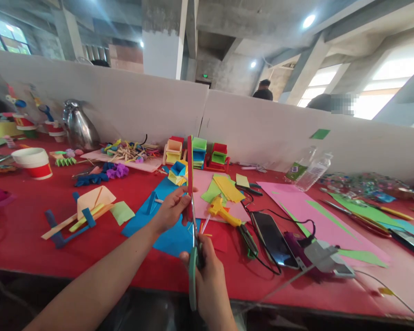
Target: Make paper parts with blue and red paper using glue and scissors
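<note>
My left hand (171, 209) pinches a narrow red strip of paper (190, 165) that stands nearly upright above the table. In my right hand (211, 276) is a pair of scissors (192, 271) with green handles. The blades point up and meet the strip's lower end by my left fingers; how far apart they are I cannot tell. Under both hands lies a blue paper sheet (174, 239). Just right of them a yellow glue gun (224, 211) rests near several yellow paper pieces (229, 187).
Small folded paper boxes (199, 149) stand along the white partition (262, 124). On the left are a paper cup (32, 162), a metal jug (79, 126) and a blue craft-stick frame (74, 236). A phone (274, 239), a cable-fed power strip (326, 262) and pink paper (317, 211) lie right.
</note>
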### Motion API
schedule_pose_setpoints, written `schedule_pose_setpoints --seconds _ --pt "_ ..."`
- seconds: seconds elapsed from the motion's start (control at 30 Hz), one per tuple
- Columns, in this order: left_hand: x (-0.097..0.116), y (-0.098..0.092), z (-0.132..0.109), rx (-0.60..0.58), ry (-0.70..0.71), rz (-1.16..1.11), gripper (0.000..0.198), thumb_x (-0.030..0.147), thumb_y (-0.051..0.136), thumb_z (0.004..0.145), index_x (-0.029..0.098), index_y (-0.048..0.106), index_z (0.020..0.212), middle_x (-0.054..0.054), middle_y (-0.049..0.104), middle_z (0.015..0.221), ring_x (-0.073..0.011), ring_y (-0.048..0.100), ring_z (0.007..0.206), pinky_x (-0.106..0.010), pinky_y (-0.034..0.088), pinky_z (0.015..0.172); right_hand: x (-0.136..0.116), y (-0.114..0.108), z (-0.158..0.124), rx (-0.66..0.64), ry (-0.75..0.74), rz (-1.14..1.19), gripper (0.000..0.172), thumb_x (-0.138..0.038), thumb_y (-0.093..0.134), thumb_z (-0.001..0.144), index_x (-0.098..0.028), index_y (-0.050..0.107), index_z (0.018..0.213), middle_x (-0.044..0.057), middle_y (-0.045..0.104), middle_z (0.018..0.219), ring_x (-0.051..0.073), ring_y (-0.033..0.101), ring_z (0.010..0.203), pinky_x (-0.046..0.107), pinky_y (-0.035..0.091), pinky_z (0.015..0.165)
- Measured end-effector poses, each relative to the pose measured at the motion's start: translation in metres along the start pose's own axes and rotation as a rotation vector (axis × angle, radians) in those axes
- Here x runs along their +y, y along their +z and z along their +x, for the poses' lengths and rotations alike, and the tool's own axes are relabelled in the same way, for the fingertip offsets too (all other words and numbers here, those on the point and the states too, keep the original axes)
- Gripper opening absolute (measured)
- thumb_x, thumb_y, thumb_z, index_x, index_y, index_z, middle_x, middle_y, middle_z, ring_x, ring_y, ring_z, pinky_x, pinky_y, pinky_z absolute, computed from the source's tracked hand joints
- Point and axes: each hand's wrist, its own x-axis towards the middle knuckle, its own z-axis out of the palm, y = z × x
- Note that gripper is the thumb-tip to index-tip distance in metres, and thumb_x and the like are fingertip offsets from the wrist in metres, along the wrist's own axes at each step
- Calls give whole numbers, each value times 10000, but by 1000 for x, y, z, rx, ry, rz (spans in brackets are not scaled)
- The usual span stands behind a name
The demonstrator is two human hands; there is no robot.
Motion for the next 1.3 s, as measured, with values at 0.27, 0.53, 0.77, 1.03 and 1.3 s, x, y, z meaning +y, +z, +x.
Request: schedule_pose_setpoints --seconds 0.27,0.53,0.77,1.03,1.3 --pt "-1 0 0 -10 -14 -7 432 445 472 831 159 452 1153 51 550 466 -87 495 349 -171 374 344 7 3 1 60 -28 -19 318 -319 577 760 -184 520 1042 -22 576 688 113 497 577 178 389 521" --pt "2 -6 5 187 78 16 252 423 480 833 173 500 858 66 507 505 -63 459 385 -172 346 394 6 3 1 13 14 -31 314 -314 568 769 -183 497 1045 -24 569 692 116 485 581 188 388 544" --pt "3 -13 8 230 43 -17 247 396 567 778 171 483 721 67 495 500 -56 446 388 -175 330 396 4 0 -1 -3 -10 -138 290 -287 538 786 -194 492 1057 -28 567 663 121 489 554 196 377 535" --pt "2 -16 7 196 41 -69 257 394 587 765 175 472 696 73 494 506 -55 448 401 -174 343 399 -2 -4 -4 -3 10 -248 347 -338 535 773 -208 473 1089 -23 603 693 135 547 581 192 393 538" --pt "1 -13 6 150 51 -131 226 358 600 766 170 491 703 72 489 520 -46 446 408 -164 354 402 -5 -4 -4 -22 19 -259 363 -336 512 784 -200 444 1114 -20 577 679 144 548 597 198 403 551"
